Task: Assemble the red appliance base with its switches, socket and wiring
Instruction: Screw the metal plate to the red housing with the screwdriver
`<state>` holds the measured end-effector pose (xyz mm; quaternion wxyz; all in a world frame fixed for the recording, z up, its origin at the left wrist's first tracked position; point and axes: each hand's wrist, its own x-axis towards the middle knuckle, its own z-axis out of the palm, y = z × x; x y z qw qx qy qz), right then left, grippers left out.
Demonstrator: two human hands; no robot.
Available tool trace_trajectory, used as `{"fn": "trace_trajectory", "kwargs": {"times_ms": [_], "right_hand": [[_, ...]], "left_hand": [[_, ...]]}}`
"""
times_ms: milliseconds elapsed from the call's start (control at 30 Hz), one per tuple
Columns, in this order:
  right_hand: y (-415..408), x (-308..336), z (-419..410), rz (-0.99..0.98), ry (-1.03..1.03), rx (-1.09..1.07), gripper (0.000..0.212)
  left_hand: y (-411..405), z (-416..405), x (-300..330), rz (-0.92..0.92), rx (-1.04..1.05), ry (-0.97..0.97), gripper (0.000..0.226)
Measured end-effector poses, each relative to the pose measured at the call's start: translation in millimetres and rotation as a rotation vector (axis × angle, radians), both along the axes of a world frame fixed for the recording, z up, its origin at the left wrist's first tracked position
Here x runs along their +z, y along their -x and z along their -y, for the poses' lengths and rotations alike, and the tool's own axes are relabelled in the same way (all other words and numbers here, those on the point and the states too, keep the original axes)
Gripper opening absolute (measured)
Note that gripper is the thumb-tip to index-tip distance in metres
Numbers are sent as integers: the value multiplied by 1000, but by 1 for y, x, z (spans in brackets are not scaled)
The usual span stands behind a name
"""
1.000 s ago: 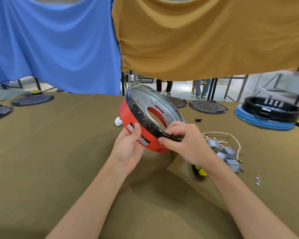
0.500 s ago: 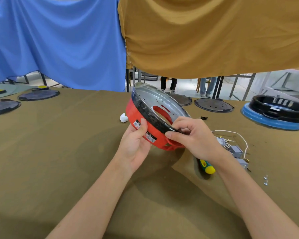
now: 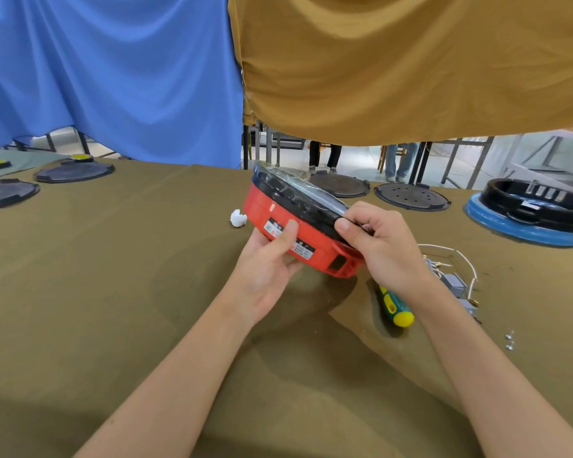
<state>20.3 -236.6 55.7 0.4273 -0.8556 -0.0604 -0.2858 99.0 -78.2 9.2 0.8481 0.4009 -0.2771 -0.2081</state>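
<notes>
left hand (image 3: 268, 266) grips the round red plastic appliance base (image 3: 291, 226) from below, thumb on its label. right hand (image 3: 382, 246) pinches the black rim at the near edge. base is tilted, held above the olive cloth worktop (image 3: 113, 292). judgement: keep the left grip firm and turn the empty socket opening toward the grey switches with white wiring (image 3: 454, 279).

**Red base held tilted at centre frame**

The left hand (image 3: 265, 276) grips the base (image 3: 291, 233) from below, thumb on its label. The right hand (image 3: 381, 246) pinches the black rim. A screwdriver (image 3: 396, 307) and wired switches (image 3: 454, 282) lie at right.
</notes>
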Motion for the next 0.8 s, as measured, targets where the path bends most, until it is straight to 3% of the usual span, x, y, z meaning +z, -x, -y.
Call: {"fn": "trace_trajectory", "kwargs": {"times_ms": [100, 800], "right_hand": [[1, 0, 2, 22, -20, -27, 29], [11, -3, 4, 20, -7, 102, 26]], "left_hand": [[3, 0, -3, 88, -31, -67, 46], [5, -1, -4, 91, 105, -101, 43]]}}
